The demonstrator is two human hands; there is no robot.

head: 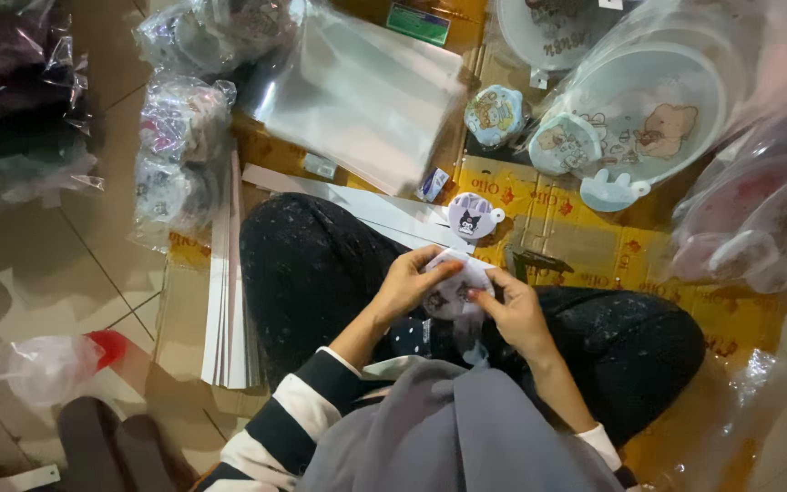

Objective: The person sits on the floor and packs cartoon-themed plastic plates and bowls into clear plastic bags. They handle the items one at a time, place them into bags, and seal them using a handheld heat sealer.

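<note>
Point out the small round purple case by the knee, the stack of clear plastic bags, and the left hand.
Small round purple case [472,217]: head view, its printed lid.
Stack of clear plastic bags [362,96]: head view, top sheet.
Left hand [409,282]: head view, its back.

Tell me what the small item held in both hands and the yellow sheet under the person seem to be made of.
The small round item, held by the left hand and right hand, looks like smooth printed plastic in a thin clear wrapper, though blur leaves that open. The yellow sheet looks like matte cardboard: flat, with fold creases.
</note>
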